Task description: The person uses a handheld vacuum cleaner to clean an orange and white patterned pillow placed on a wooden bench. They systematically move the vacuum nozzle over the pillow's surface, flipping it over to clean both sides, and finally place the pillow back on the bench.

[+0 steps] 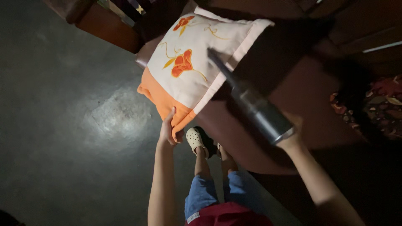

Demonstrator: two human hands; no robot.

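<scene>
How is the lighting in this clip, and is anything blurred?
Head view: dim overall, with one bright patch on the floor and the cushion well lit; the right side falls into deep shadow; the grey handheld vacuum in the right hand is soft with blur; the left hand is sharp.

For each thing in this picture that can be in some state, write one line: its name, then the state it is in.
Cushion: lifted at its orange corner, leaning on the seat.
Left hand: closed on the cushion's orange corner.
Right hand: wrapped round the grey handheld vacuum.
Handheld vacuum: held up, narrow nozzle pointing at the cushion's edge; running or not cannot be told.
Pale clog: worn, flat on the floor.
</scene>
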